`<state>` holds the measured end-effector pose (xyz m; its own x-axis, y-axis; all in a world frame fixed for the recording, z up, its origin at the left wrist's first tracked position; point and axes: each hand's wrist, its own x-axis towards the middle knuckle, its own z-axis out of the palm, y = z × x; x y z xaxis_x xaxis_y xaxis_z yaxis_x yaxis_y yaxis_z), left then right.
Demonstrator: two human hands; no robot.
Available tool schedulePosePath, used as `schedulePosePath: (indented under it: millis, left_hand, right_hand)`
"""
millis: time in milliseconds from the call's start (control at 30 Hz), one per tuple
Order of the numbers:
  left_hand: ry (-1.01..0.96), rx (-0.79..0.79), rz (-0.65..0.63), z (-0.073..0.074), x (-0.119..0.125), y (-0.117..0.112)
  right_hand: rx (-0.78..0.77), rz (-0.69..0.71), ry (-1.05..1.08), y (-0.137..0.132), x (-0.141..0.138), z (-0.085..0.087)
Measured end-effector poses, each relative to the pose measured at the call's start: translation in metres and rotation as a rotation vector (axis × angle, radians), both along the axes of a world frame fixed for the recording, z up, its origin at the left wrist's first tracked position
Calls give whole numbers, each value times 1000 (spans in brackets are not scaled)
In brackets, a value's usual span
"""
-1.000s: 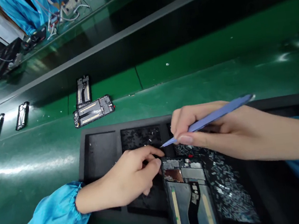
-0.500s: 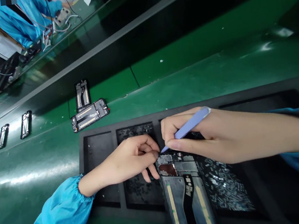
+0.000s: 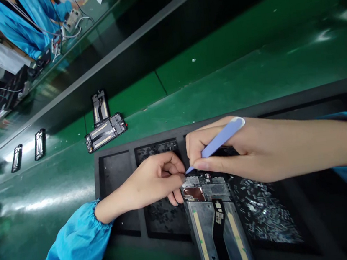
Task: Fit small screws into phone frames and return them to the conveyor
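An opened phone frame (image 3: 216, 221) lies on a black foam tray (image 3: 113, 154), its top end with a copper-coloured patch (image 3: 193, 193) facing away from me. My left hand (image 3: 154, 183) is pinched closed at the frame's top left corner, fingertips touching it; whatever they pinch is too small to see. My right hand (image 3: 227, 157) grips blue plastic tweezers (image 3: 216, 143) like a pen, the tip resting at the same corner, right by my left fingertips.
Tray compartments hold several small dark parts (image 3: 165, 215) and small silvery parts (image 3: 263, 216). Two more phone frames (image 3: 105, 130) lie on the green belt beyond the tray, others (image 3: 39, 144) farther left. A person in a blue coat (image 3: 18, 26) works at the far left.
Both hands closed in on the frame's top left corner; the tweezers tilted steeper and the tip came down to it. My left fingers curled tighter. The view shifted slightly.
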<state>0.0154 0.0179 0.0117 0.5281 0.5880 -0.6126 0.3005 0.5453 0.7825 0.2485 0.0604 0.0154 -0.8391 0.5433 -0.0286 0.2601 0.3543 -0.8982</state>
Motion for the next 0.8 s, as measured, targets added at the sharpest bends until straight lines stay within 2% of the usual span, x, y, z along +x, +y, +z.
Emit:
schedulePosePath:
  millis: [200, 267, 433, 500, 800]
  left_hand:
    - [-4, -1, 46, 1, 3, -2]
    - [10, 3, 49, 1, 3, -2]
    - [73, 55, 69, 0, 5, -4]
    - [93, 75, 102, 1, 6, -6]
    - [110, 102, 119, -1, 7, -8]
  right_hand:
    - [2, 0, 34, 3, 4, -8]
    - [12, -49, 65, 2, 5, -10]
    - [-67, -407, 298, 3, 0, -6]
    - [-121, -497, 333, 4, -3, -4]
    - [-157, -544, 236, 3, -9, -6]
